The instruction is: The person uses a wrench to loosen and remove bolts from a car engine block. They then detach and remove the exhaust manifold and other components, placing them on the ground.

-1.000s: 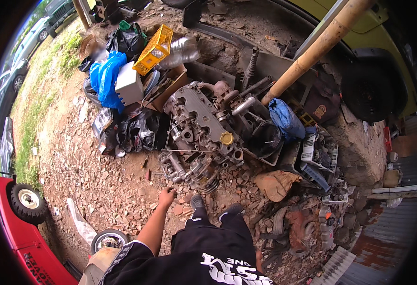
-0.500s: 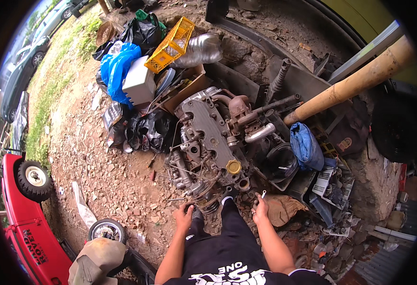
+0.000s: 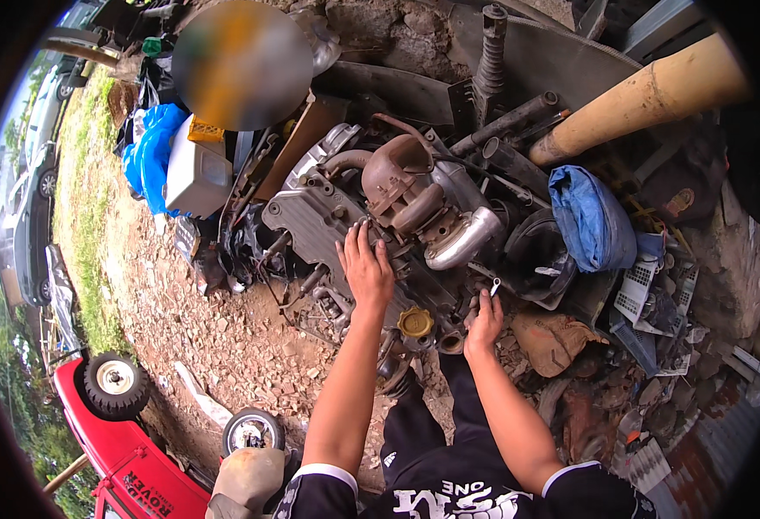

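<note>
Grey ribbed metal engine cover (image 3: 309,227): centre of frame, long axis upper left to lower right; left hand (image 3: 368,272), the nearer, over its middle, fingers slightly spread. Right hand (image 3: 484,326): holding small silver ring-ended wrench (image 3: 495,287), right of cover's lower end.

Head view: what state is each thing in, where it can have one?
Left hand: open, palm down over the grey ribbed metal engine cover
Right hand: closed on the small silver ring-ended tool
Round yellow cap: seated on the engine
Rust-brown rounded metal housing: rusted
Blue cloth: bundled
Thick tan bamboo pole: slanted
</note>
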